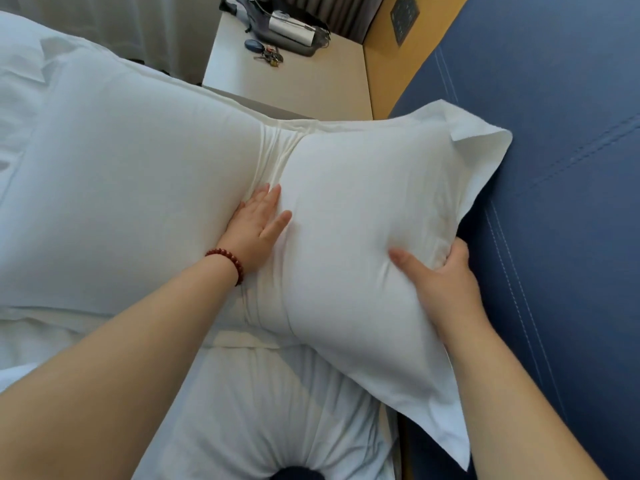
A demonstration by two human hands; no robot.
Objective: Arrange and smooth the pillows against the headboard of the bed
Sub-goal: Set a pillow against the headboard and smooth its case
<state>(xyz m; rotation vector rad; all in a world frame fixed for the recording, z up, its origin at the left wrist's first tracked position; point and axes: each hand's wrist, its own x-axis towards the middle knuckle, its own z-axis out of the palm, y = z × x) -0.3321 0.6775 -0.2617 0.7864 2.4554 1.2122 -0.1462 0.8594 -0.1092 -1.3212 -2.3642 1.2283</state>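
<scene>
A large white pillow (349, 216) lies bent in the middle across the bed, its right half leaning toward the blue padded headboard (561, 188). My left hand (258, 230), with a red bead bracelet at the wrist, presses flat with fingers together into the pillow's central crease. At the pillow's right edge, next to the headboard, my right hand (440, 275) grips the fabric, thumb on top and fingers hidden behind. A second white pillow (263, 410) lies below, partly covered.
A beige bedside table (294, 77) stands beyond the pillow, carrying a black bag, keys and a white device. White bedding (20, 109) spreads at the left. A wooden wall panel (391, 64) borders the headboard.
</scene>
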